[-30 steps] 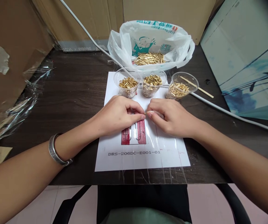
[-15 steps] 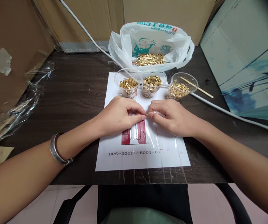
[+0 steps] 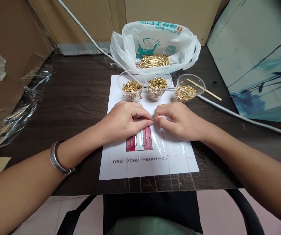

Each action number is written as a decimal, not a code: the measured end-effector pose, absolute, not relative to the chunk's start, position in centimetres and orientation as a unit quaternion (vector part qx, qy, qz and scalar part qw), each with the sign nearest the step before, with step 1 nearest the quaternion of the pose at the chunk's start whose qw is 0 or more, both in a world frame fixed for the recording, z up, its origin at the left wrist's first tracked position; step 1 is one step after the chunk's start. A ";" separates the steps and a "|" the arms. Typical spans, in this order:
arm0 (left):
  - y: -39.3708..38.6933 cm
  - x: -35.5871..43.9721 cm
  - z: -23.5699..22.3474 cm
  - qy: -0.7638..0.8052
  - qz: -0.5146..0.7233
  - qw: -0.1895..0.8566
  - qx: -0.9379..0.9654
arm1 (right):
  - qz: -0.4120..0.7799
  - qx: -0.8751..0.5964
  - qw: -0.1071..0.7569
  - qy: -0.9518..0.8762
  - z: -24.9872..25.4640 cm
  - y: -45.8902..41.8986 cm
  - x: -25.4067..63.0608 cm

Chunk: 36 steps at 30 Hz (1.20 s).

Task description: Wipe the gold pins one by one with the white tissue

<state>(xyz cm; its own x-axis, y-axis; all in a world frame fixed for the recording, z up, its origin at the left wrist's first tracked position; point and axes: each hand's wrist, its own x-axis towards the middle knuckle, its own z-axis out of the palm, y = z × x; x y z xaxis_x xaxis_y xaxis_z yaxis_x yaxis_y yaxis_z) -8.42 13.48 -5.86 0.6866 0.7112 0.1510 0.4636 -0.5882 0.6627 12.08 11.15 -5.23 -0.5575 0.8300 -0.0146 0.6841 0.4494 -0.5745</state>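
My left hand (image 3: 124, 121) pinches a small brass-coloured pin (image 3: 153, 120) between thumb and forefinger. The thumb and fingers of my right hand (image 3: 182, 121) close on the pin's other end, so only a sliver shows between the fingertips. Something white (image 3: 165, 118), perhaps tissue or tape, sticks out among my right fingers. Both hands are over a printed sheet (image 3: 121, 171) with a red-and-white picture (image 3: 139, 143). Just beyond them stand three clear plastic cups of small brass-coloured parts: the left cup (image 3: 131, 98), the middle cup (image 3: 156, 96) and the tilted right cup (image 3: 200, 83).
A white plastic bag (image 3: 165, 36) holding many brass-coloured pins lies open behind the cups. A wooden stick (image 3: 212, 94) rests by the right cup. A white cable (image 3: 240, 116) crosses the dark table (image 3: 77, 88). Cardboard (image 3: 6, 39) and boxes wall the sides.
The pin shows less between my fingertips, which are slightly closer together. The whole view has shifted a little; both hands keep their pinch over the sheet.
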 end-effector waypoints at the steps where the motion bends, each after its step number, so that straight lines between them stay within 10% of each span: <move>1: 13.5 -8.4 -5.9 0.337 0.204 0.303 0.868 | 0.269 -0.450 0.136 -0.841 -5.2 11.2 12.1; 36: 13.7 -8.7 -5.5 0.344 0.185 0.353 0.850 | 0.221 -0.457 0.153 -0.848 -5.6 10.7 11.8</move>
<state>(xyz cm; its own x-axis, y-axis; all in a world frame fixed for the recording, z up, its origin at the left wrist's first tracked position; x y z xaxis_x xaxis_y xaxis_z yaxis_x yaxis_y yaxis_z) -8.69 13.70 -5.53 0.6942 0.7162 0.0720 0.4543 -0.5134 0.7281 11.84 10.71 -5.60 -0.5356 0.8425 0.0580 0.7069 0.4849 -0.5150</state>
